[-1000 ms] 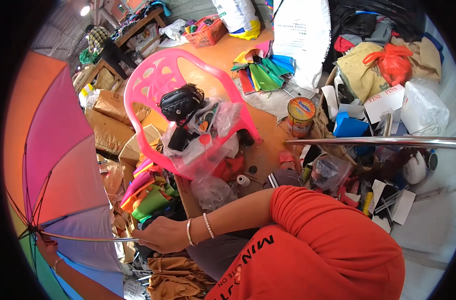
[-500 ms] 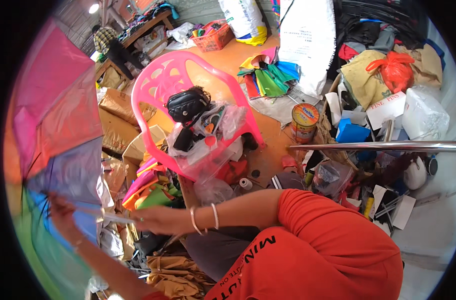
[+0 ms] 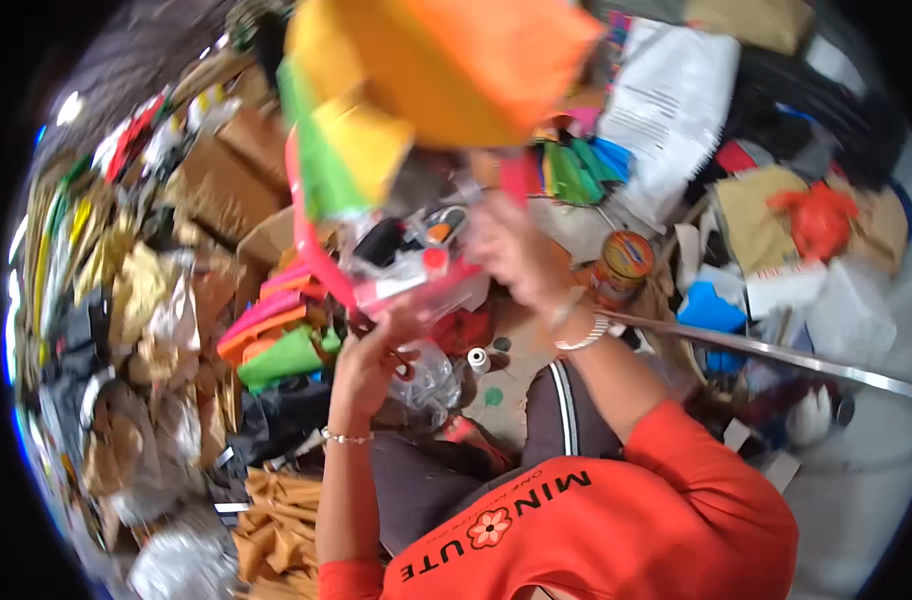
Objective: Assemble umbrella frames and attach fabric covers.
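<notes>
The picture is smeared by motion. A folded-looking umbrella (image 3: 426, 70) in orange, yellow and green fills the top centre, over the back of a pink plastic chair (image 3: 311, 240). The chair's seat holds a clear plastic bag (image 3: 426, 275) of small dark and red items. My left hand (image 3: 371, 355), a bead bracelet on its wrist, is raised with fingers curled at the chair's front edge, touching the bag. My right hand (image 3: 511, 245), bangles on its wrist, is blurred just right of the bag, under the umbrella. What either hand grips is not clear.
A round tin can (image 3: 621, 265) stands right of the chair. A long metal rod (image 3: 776, 355) crosses the right side. Stacks of coloured paper (image 3: 276, 340), gold foil (image 3: 136, 290), cardboard boxes (image 3: 226, 180), bags and cloth crowd the floor all around.
The open umbrella that stood at the far left has swung up to the top centre. My right arm pulled back from the left to the chair; my left hand came up beside it.
</notes>
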The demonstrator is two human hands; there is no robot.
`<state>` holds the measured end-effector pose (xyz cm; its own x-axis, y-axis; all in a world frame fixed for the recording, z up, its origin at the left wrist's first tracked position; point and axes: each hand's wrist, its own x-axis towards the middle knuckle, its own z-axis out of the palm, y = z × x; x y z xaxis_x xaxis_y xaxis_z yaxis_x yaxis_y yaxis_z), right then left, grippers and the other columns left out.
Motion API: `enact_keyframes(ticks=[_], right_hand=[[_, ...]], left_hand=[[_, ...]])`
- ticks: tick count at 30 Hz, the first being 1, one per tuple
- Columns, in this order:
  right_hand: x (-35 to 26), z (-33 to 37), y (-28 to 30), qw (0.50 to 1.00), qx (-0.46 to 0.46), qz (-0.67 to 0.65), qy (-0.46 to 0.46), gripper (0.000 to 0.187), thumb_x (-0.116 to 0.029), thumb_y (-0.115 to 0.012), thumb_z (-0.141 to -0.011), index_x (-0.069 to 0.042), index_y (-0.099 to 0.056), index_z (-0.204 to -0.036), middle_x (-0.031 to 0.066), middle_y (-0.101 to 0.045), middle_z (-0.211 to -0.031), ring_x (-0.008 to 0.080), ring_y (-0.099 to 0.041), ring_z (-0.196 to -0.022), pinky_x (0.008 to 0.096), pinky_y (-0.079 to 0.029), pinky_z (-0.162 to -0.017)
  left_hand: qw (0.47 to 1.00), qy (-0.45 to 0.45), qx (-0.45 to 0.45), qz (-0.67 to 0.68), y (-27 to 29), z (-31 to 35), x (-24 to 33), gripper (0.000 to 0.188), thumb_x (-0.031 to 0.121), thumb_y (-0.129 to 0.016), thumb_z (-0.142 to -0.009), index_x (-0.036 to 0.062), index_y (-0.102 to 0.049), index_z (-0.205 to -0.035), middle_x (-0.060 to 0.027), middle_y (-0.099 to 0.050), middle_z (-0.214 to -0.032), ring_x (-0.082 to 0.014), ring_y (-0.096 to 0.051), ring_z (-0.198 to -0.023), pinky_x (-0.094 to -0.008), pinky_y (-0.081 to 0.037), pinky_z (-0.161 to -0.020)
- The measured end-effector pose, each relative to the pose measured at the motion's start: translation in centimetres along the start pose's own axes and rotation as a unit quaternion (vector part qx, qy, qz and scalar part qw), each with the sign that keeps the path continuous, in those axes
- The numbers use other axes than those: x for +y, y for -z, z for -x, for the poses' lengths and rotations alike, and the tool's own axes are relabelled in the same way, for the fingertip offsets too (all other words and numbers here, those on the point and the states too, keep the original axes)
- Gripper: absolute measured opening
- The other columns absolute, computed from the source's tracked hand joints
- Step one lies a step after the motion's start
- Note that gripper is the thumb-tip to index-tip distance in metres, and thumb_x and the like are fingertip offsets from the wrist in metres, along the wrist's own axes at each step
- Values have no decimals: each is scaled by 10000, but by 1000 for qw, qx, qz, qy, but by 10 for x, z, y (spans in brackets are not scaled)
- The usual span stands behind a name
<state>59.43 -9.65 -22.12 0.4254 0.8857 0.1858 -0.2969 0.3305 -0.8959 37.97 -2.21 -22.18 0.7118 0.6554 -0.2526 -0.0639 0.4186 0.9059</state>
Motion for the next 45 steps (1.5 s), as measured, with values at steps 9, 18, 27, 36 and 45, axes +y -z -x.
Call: enact_keyframes(ticks=[9,18,27,36,45], right_hand=[[8,58,-5,987,45,143,-55,236,-199,-458,-912,-110,-486,-1129,-54,-333,-569,4,-266,-461,149,-161,-352],[52,97,-21,977,-41,181,-106,275,-219,-449,-917,-49,-452,-1134,-57,-343,-615,1,-251,-473,147,-150,-373],[1,37,32,986,92,132,46,236,-189,-424,-936,-46,-509,-1104,-82,-324,-549,0,-243,-418,144,-212,-353],[-102,-154,264,825,112,548,74,343,-233,-457,-892,-46,-501,-1176,18,-457,-768,97,-395,-640,208,-331,-611],[86,10,289,800,11,595,-78,285,-44,-498,-769,-43,-555,-1049,65,-569,-929,168,-516,-851,256,-394,-808]], left_hand=[[928,-184,283,160,53,-25,-8,347,398,-604,-822,66,-628,-920,-28,-563,-658,-76,-471,-449,-188,-262,-354],[886,-391,241,70,-47,-95,-29,292,118,-643,-715,-27,-504,-927,-83,-589,-736,-153,-534,-592,-275,-443,-490],[910,-389,94,-104,-35,-107,4,715,230,-765,-677,-25,-437,-1258,-107,-613,-906,-100,-512,-568,-217,-406,-466],[713,-326,339,-520,241,-90,-26,373,-40,-613,-602,64,-625,-960,-110,-634,-830,-286,-593,-653,-361,-486,-616],[410,-54,332,-847,361,-109,-113,236,81,-532,-718,56,-559,-951,-171,-606,-864,-350,-585,-594,-417,-454,-503]])
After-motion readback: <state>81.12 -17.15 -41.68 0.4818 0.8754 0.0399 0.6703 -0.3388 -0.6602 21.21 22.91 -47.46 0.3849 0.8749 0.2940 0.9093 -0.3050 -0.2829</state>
